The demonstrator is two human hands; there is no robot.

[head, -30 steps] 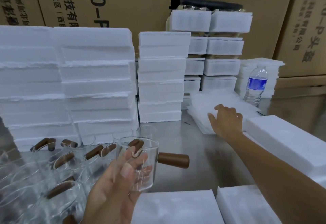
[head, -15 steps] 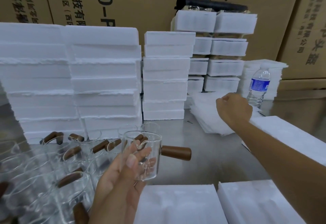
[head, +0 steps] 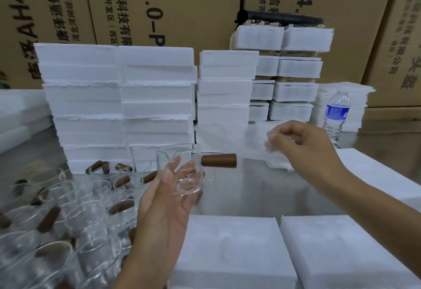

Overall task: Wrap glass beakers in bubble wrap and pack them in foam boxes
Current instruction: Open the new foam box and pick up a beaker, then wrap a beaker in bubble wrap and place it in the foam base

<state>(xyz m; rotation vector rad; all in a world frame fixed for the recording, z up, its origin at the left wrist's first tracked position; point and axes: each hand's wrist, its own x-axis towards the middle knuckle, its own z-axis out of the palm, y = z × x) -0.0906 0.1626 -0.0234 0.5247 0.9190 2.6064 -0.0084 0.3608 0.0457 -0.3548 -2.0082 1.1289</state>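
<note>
My left hand (head: 166, 200) grips a clear glass beaker (head: 182, 170) from below, lifted above the metal table; its brown wooden handle (head: 218, 160) points right. My right hand (head: 300, 145) is raised to the right of the beaker and pinches a thin translucent bubble wrap sheet (head: 271, 145) that blurs downward. Just behind and below it lies the stack of wrap sheets (head: 257, 133). Two open foam boxes (head: 230, 250) (head: 346, 250) lie at the near edge.
Several more glass beakers with brown handles (head: 68, 209) crowd the table's left. Tall stacks of white foam boxes (head: 118, 106) stand behind. A water bottle (head: 336, 115) stands at the right, a foam slab (head: 387, 174) near it. Cardboard cartons (head: 159, 4) form the back wall.
My right hand has closed on a wrap sheet and lifted it off the stack toward the beaker. My left hand keeps the beaker raised, a little higher.
</note>
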